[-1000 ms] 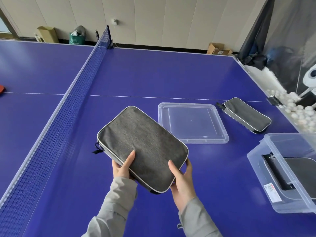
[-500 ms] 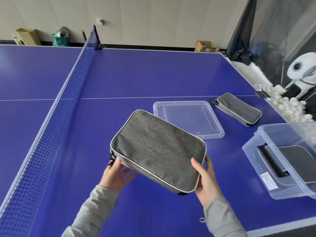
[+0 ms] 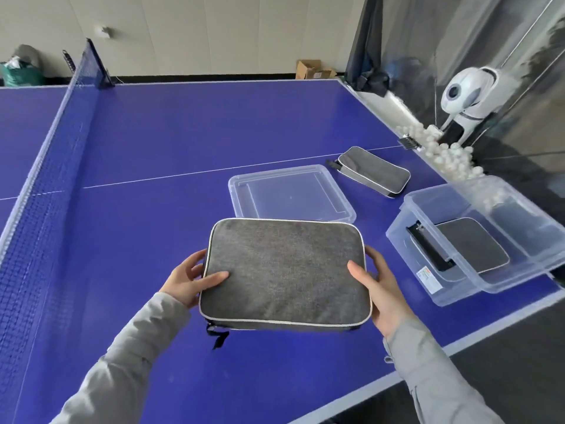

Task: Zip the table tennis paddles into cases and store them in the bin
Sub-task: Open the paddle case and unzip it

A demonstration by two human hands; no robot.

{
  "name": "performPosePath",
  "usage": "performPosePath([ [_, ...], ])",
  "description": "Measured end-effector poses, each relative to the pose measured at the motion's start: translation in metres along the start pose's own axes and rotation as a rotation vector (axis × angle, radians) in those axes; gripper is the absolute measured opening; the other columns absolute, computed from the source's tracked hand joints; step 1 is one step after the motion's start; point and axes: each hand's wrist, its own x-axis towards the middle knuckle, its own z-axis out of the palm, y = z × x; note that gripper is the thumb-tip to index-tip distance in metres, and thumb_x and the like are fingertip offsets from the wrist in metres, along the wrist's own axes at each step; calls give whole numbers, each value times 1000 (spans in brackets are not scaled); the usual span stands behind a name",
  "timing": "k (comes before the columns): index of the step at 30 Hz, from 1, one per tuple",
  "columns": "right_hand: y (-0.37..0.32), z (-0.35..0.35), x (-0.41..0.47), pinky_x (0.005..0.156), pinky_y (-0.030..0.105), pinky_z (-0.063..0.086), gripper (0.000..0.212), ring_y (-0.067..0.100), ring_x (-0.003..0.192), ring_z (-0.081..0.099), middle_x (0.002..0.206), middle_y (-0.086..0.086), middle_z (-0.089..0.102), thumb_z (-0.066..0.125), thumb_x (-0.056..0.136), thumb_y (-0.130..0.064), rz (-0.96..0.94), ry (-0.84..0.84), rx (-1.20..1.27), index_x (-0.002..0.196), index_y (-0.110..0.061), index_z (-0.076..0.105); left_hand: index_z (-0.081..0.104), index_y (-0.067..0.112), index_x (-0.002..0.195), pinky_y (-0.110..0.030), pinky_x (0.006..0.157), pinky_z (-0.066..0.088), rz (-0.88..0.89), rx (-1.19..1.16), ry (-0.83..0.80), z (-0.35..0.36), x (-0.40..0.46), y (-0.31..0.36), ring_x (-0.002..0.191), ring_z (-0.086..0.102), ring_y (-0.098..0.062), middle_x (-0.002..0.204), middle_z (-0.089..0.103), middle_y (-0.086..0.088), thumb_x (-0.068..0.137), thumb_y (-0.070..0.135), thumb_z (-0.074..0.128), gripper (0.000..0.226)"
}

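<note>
A grey rectangular paddle case (image 3: 284, 270) with pale piping is held flat above the blue table. My left hand (image 3: 189, 278) grips its left edge, thumb on top. My right hand (image 3: 377, 289) grips its right edge, thumb on top too. A dark zipper pull hangs from the case's near left corner. The clear plastic bin (image 3: 428, 286) stands at the right near the table's edge and holds another grey case (image 3: 470, 244). A third grey case (image 3: 374, 171) lies on the table behind the bin.
The bin's clear lid (image 3: 290, 192) lies flat just beyond the held case. The net (image 3: 46, 166) runs along the left. White balls (image 3: 452, 154) are heaped off the table's right edge beside a white ball machine (image 3: 467, 99).
The case has swung level and moved right, toward the bin. My left hand has shifted from beneath the case to its left edge. The view has turned right.
</note>
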Motion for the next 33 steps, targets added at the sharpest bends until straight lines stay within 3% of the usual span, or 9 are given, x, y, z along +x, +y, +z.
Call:
performPosePath([
  [4, -3, -22, -1, 68, 26, 55, 42, 10, 93, 70, 101, -7, 72, 76, 75, -28, -86, 90, -43, 111, -43, 60, 53, 27, 121, -41, 79, 55, 13, -20, 31, 30, -5, -5, 102, 62, -29, 110, 67, -7, 31, 32, 86, 96],
  [9, -13, -69, -9, 72, 19, 53, 43, 0, 94, 67, 107, -10, 68, 76, 75, -22, -132, 70, -35, 113, -38, 63, 60, 30, 108, -46, 86, 51, 42, -49, 32, 73, -11, -3, 100, 62, -32, 107, 68, -10, 33, 28, 85, 79],
  [13, -26, -118, -20, 80, 27, 52, 50, 10, 103, 66, 114, -7, 68, 79, 69, -25, -164, 78, -26, 115, -35, 63, 60, 28, 109, -46, 86, 51, 59, -51, 11, 121, -17, -8, 100, 63, -33, 105, 70, -10, 46, 17, 84, 69],
  [16, -37, -162, -30, 81, 28, 52, 41, 10, 100, 67, 111, -5, 69, 76, 74, -18, -200, 128, -16, 111, -32, 66, 61, 30, 107, -37, 74, 58, 73, -61, -8, 169, -23, -14, 90, 67, -27, 99, 72, -6, 38, 22, 86, 74],
  [19, -51, -211, -41, 76, 24, 54, 36, 4, 94, 69, 103, -12, 72, 75, 75, -17, -222, 146, -21, 105, -35, 66, 59, 25, 115, -30, 64, 60, 90, -88, -22, 222, -30, -22, 89, 68, -26, 101, 72, -6, 46, 15, 84, 74],
  [22, -64, -260, -52, 68, 18, 55, 35, -4, 89, 67, 98, -21, 70, 76, 72, -24, -247, 141, -61, 101, -40, 66, 59, 27, 113, -32, 64, 57, 104, -82, -32, 275, -37, -30, 89, 68, -23, 99, 72, -3, 32, 25, 88, 86],
  [24, -72, -292, -58, 73, 23, 55, 37, 0, 93, 66, 96, -24, 69, 78, 64, -34, -248, 140, -69, 97, -46, 67, 59, 28, 112, -29, 61, 56, 111, -70, -36, 309, -42, -34, 86, 68, -19, 97, 73, 0, 25, 31, 89, 92],
  [29, -89, -360, -62, 92, 43, 53, 62, 15, 113, 60, 113, -12, 67, 86, 50, -52, -241, 154, -67, 108, -44, 65, 59, 37, 104, -30, 58, 55, 141, -9, -16, 379, -55, -39, 85, 67, -13, 103, 67, 5, 31, 39, 84, 78],
  [33, -99, -394, -55, 88, 39, 54, 71, 15, 113, 62, 115, -11, 67, 88, 46, -56, -250, 165, -61, 112, -42, 64, 60, 38, 105, -32, 61, 53, 163, 31, 3, 416, -56, -36, 86, 65, -14, 105, 64, 3, 32, 41, 83, 77],
])
